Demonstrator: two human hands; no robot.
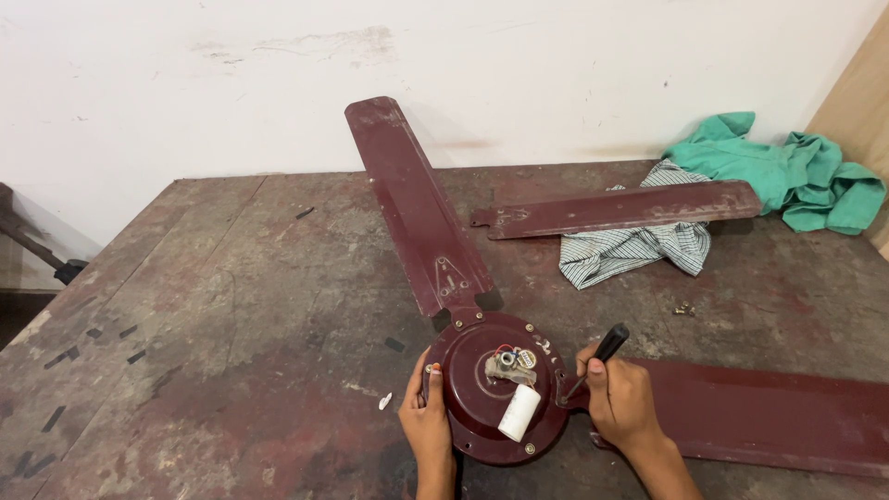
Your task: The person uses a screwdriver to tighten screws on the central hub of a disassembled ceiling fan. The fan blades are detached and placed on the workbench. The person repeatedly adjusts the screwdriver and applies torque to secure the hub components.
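Note:
A dark red ceiling fan motor housing (pixel 482 403) lies on the worn table (pixel 241 306), with a white cylindrical capacitor (pixel 519 413) and a small wiring block on top. My left hand (pixel 427 418) grips the housing's left rim. My right hand (pixel 619 396) holds a black-handled screwdriver (pixel 607 347), its tip at the housing's right edge where a blade (pixel 769 417) joins. Another blade (pixel 417 208) is attached at the top and reaches toward the wall. A third blade (pixel 620 209) lies loose on the table.
A striped cloth (pixel 639 248) and a green cloth (pixel 796 176) lie at the back right. Small screws (pixel 684 309) rest near the striped cloth. A white scrap (pixel 384 401) and dark bits dot the table's left side. A wooden board stands at the right edge.

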